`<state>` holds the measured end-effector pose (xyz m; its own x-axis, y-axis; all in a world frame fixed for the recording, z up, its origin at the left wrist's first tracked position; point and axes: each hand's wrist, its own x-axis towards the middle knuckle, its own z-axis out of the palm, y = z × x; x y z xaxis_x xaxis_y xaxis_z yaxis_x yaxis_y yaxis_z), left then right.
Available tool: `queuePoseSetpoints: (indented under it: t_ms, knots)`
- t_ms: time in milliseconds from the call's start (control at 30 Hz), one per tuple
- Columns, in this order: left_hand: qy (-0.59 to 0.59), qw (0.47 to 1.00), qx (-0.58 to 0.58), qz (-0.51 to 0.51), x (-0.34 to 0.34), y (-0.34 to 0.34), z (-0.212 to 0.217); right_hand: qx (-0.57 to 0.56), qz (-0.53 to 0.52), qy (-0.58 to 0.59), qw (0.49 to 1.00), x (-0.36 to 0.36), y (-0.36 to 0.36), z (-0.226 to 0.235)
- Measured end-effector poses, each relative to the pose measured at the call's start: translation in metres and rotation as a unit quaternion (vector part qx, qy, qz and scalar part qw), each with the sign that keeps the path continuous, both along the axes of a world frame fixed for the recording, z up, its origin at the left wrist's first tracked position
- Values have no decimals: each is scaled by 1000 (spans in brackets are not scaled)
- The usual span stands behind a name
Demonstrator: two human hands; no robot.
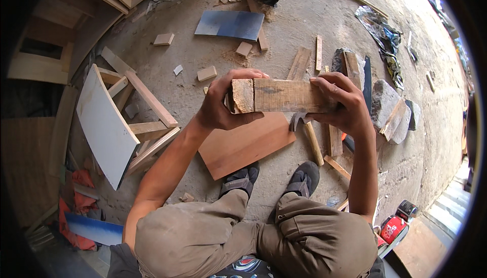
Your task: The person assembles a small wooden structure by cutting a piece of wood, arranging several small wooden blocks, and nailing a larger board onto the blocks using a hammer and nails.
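Note:
I hold a short wooden block point(291, 95) level over my knees, in both hands. A dark line parts its pale, rough left end from the longer brown face; whether this is a cut or two pieces pressed together, I cannot tell. My left hand point(221, 98) wraps the left end, thumb below and fingers above. Around the right end my right hand point(343, 98) is closed, its fingers over the top edge. Beneath the block, a reddish-brown board point(243, 151) lies on the floor by my feet. A hammer point(313, 143) with a wooden handle rests beside that board, its head partly hidden.
A white-faced panel on a wooden frame point(106, 126) stands to the left. Ahead lie small wood blocks point(206, 73) and a blue board point(229, 24). Stone chunks point(384, 100) and a dark blade point(367, 80) are on the right, with a red-and-black object point(393, 227) nearer.

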<state>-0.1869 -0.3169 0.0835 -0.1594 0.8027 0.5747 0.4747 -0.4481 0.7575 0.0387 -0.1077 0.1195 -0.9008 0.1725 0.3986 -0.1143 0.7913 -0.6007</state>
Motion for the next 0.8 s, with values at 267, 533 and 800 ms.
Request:
queuePoseSetpoints:
  t_ms: [267, 533, 800]
  knots:
    - [-41, 998, 10, -42, 5, 4, 7, -49, 17, 0, 999, 3, 5, -6]
    - [-23, 999, -3, -32, 3, 4, 9, -30, -15, -11, 999, 5, 2, -3]
    - [-99, 994, -19, -40, 5, 4, 0, -11, -28, -12, 999, 7, 1, -1]
